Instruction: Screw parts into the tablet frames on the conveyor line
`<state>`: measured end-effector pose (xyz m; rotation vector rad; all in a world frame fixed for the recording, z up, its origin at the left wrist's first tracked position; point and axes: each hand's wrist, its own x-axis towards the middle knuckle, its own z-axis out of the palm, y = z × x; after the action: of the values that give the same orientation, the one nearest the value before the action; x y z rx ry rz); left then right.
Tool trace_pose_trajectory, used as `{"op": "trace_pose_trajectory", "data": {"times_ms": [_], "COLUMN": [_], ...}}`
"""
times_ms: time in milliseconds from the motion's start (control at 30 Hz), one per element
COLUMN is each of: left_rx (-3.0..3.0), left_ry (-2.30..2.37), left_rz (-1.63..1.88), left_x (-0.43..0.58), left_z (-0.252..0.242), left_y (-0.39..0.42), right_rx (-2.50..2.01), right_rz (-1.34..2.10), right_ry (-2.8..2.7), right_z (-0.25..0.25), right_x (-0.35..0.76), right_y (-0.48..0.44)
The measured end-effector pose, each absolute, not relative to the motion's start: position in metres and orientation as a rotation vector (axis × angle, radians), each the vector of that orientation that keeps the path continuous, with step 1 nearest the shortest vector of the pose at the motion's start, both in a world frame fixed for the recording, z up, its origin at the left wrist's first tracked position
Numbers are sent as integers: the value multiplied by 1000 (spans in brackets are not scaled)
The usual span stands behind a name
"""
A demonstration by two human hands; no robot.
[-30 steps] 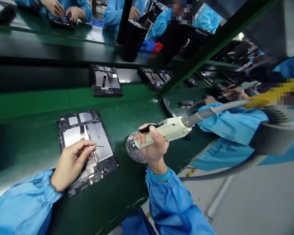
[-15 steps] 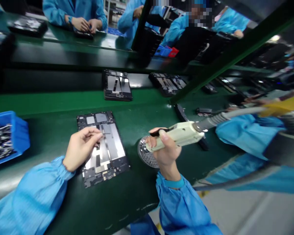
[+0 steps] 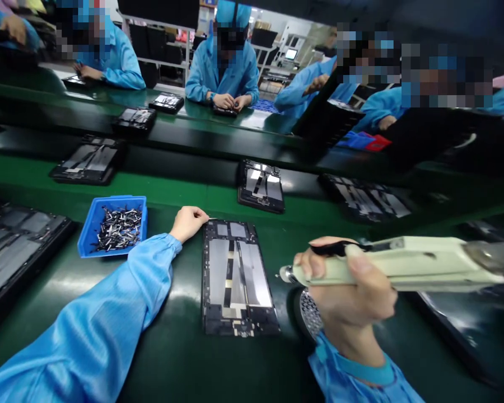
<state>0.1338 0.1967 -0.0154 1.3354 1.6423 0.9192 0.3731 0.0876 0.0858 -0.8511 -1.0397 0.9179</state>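
Electric screwdriver (image 3: 403, 263): right hand (image 3: 353, 291) wrapped round the grip, tool level, bit end pointing left, just beside the tablet frame (image 3: 235, 277) and not on it. Perforated round disc (image 3: 308, 313) sits under that wrist. Frame lies flat on the counter (image 3: 172, 347), open side up, between both hands. Left hand (image 3: 188, 223) curled at its far left corner, probably steadying it; whether it pinches anything, cannot tell. Blue bin (image 3: 88, 238) of small metal parts near that hand, likely for easy reach. Another frame (image 3: 261, 186) lies beyond.
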Motion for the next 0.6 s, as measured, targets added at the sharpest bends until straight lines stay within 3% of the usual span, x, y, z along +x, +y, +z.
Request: {"op": "trace_pose_trajectory", "data": {"times_ms": [600], "left_rx": [1560], "left_ry": [1687], "left_rz": [845], "left_x": [132], "left_z": [-26], "left_y": [197], "right_rx": [-810], "right_rz": [1038], "right_ry": [-981], "right_z": [50], "right_x": [243], "right_y": [204]}}
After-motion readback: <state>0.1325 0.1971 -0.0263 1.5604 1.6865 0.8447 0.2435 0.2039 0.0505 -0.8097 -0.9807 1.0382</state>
